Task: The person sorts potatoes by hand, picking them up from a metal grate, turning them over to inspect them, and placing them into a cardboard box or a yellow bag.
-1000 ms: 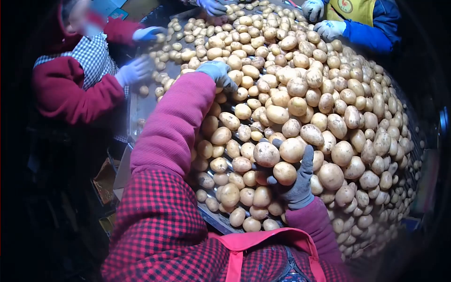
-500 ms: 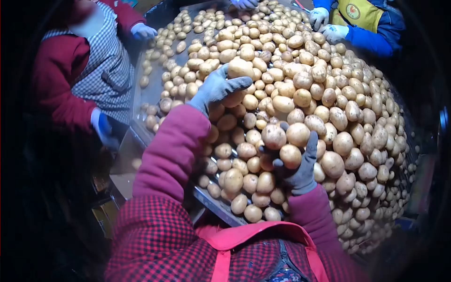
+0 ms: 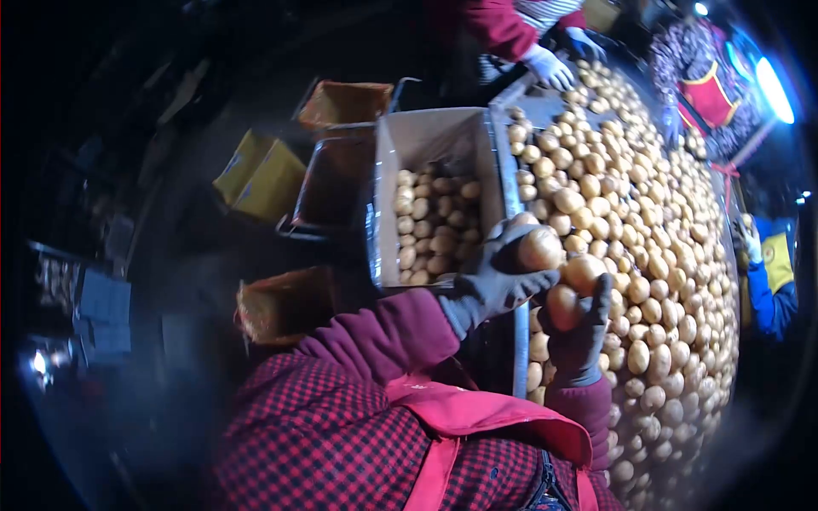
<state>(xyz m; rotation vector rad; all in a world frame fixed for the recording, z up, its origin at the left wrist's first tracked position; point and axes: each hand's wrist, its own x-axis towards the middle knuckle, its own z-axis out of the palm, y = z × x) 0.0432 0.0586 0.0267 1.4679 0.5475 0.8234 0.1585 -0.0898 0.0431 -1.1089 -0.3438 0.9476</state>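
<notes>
My left hand, in a grey glove, is closed around potatoes beside the table's metal edge. Close to it on the right, my gloved right hand cups more potatoes against its fingers and thumb. Both hands are near the left side of a large potato heap. Just beyond my left hand stands a cardboard box, partly filled with potatoes. The undersides of the held potatoes are hidden by the gloves.
Left of the box are orange-lined containers, a yellow box and another open box. A co-worker's gloved hand is at the table's far end. Other people work at the upper right and along the right side.
My view has turned left, bringing the cardboard box and containers into sight. My left hand has moved from the heap to the table's edge, next to my right hand; both still hold potatoes.
</notes>
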